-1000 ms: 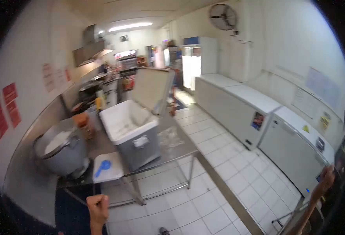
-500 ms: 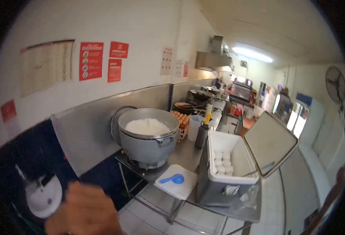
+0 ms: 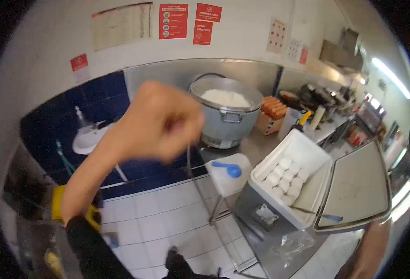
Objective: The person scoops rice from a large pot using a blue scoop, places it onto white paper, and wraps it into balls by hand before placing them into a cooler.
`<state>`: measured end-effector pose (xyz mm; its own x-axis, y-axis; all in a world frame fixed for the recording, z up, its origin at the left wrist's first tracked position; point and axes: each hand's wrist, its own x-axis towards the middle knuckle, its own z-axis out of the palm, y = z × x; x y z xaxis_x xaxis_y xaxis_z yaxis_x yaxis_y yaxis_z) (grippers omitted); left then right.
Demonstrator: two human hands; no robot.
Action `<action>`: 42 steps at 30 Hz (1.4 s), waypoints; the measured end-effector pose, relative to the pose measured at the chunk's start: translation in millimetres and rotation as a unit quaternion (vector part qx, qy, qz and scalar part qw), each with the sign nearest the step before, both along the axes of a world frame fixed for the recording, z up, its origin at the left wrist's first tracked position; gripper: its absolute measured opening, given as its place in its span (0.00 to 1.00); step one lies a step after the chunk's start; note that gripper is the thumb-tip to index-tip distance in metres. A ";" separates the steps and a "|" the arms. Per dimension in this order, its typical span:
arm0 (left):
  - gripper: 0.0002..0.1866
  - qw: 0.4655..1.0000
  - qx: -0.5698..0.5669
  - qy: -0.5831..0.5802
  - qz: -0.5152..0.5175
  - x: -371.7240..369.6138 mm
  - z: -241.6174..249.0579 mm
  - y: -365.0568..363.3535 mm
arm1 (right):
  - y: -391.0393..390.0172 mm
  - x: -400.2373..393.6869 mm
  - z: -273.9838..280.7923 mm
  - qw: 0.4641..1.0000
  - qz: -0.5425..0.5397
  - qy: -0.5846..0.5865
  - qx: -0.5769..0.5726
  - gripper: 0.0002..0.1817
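Observation:
My left hand [image 3: 161, 122] is raised in front of me, curled into a loose fist. Blurred fingers show nothing between them. Behind it stands a large grey rice cooker [image 3: 228, 122] with white rice [image 3: 226, 98] in it. A blue scoop [image 3: 233, 170] lies on a white board [image 3: 226, 185] beside the cooker. At lower right my right hand [image 3: 374, 239] is partly seen against the outer edge of the cooler lid [image 3: 358, 186]; its fingers are hidden. The open cooler [image 3: 256, 204] holds several white round packs [image 3: 285, 180]. A blue-handled utensil [image 3: 330, 217] rests across its rim.
Egg trays [image 3: 274, 108] stand right of the cooker, near a yellow-topped bottle [image 3: 303, 118]. A clear plastic bag [image 3: 295, 242] lies on the metal table in front of the cooler. At left are a small sink [image 3: 89, 139] and a yellow object [image 3: 58, 202]. Tiled floor [image 3: 154, 218] lies below.
My view has tilted down and turned left. My left hand has risen from the lower left to in front of the cooker. My right arm shows more at the lower right.

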<state>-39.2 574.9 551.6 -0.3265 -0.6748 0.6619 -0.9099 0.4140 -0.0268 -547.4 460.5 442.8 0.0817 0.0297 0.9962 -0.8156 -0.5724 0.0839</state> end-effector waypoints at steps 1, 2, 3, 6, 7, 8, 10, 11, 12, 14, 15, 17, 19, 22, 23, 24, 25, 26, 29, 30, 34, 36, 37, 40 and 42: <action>0.06 1.000 0.021 -0.014 0.009 -22.7 6.1 -2.9 | 15.3 18.9 -18.9 0.999 0.010 0.020 0.048 0.13; 0.05 0.991 0.128 0.047 -0.003 -49.4 8.6 -10.2 | 30.6 27.0 -33.5 0.995 0.014 0.043 0.091 0.12; 0.05 0.969 0.224 0.102 -0.018 -73.4 13.2 -21.1 | 44.9 28.7 -43.8 0.990 0.011 0.057 0.125 0.12; 0.10 0.911 0.307 0.036 -0.273 -156.7 -9.0 -5.0 | 70.2 -46.7 -44.8 0.988 -0.049 0.023 0.148 0.11; 0.09 0.911 0.287 0.046 -0.293 -161.9 -11.6 -8.5 | 76.7 -70.5 -38.3 0.988 -0.072 0.015 0.139 0.11; 0.09 0.912 0.257 0.052 -0.316 -164.1 -11.3 -16.9 | 81.3 -87.9 -32.0 0.987 -0.092 0.012 0.128 0.10; 0.06 0.974 0.220 -0.044 -0.036 -135.3 -12.9 -43.1 | 75.1 -109.7 -10.3 0.985 -0.122 0.015 0.122 0.10; 0.07 0.973 0.201 -0.071 0.089 -126.9 -14.2 -57.1 | 61.2 -114.0 7.3 0.985 -0.133 0.018 0.111 0.09; 0.07 0.965 0.255 -0.058 0.019 -129.2 -20.5 -54.0 | 38.8 -118.7 28.5 0.984 -0.139 0.022 0.110 0.09; 0.08 0.915 0.372 0.050 -0.148 -137.2 -33.9 -27.1 | -15.4 -109.9 82.9 0.984 -0.132 0.035 0.116 0.08; 0.08 0.907 0.399 -0.016 -0.135 -152.2 -17.0 -14.5 | -38.5 -95.5 102.5 0.980 -0.128 0.043 0.145 0.08; 0.09 0.926 0.320 0.097 -0.174 -137.2 -5.6 -10.7 | -51.9 -41.0 105.0 0.943 -0.170 0.050 0.283 0.08; 0.12 0.975 0.152 0.142 -0.074 -91.5 -26.3 -37.4 | -30.5 -8.1 73.6 0.877 -0.245 0.083 0.406 0.07; 0.11 0.958 0.218 0.182 -0.037 -49.2 -54.6 -51.1 | 10.2 -3.3 21.6 0.841 -0.324 0.097 0.422 0.07; 0.10 0.943 0.269 0.188 -0.054 -39.3 -64.4 -51.3 | 21.1 5.3 12.7 0.837 -0.349 0.090 0.411 0.08; 0.10 0.940 0.281 0.181 -0.062 -21.5 -60.3 -43.7 | 27.6 14.6 12.1 0.834 -0.374 0.085 0.396 0.08; 0.08 0.965 0.234 0.116 -0.002 2.4 -51.3 -33.2 | 29.9 24.0 14.4 0.834 -0.402 0.078 0.370 0.09; 0.06 0.982 0.172 0.055 0.056 28.3 -41.4 -24.0 | 29.0 31.0 18.5 0.835 -0.431 0.070 0.335 0.10; 0.11 0.969 -0.030 -0.073 0.234 102.0 -49.2 -32.5 | 18.1 39.5 33.1 0.861 -0.454 0.080 0.217 0.12; 0.12 0.968 -0.008 0.052 0.246 132.4 -42.9 -78.0 | 22.1 45.6 26.1 0.880 -0.421 0.082 0.205 0.11; 0.10 0.970 0.134 0.148 -0.136 129.2 -114.6 -214.2 | 16.2 138.4 28.7 0.941 -0.146 0.137 0.273 0.10; 0.13 0.813 0.420 0.067 -0.397 82.4 -161.8 -234.7 | -6.3 207.5 -5.2 0.908 0.069 0.151 0.384 0.10; 0.12 0.721 0.496 0.135 -0.465 51.8 -187.7 -258.6 | -25.2 241.7 -30.8 0.860 0.160 0.137 0.464 0.10; 0.10 0.854 0.395 -0.002 -0.338 30.0 -353.7 -352.3 | -58.6 338.9 -148.8 0.701 0.219 0.037 0.677 0.10; 0.12 0.947 0.290 -0.007 -0.141 33.3 -454.1 -403.9 | -48.5 396.1 -242.9 0.606 0.103 0.026 0.788 0.10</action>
<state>-5.8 171.0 97.5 -0.5541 -0.8077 0.2015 -0.7619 0.5896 0.2682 -151.4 412.0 199.9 0.2710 -0.9407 -0.2039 -0.7331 -0.0644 -0.6770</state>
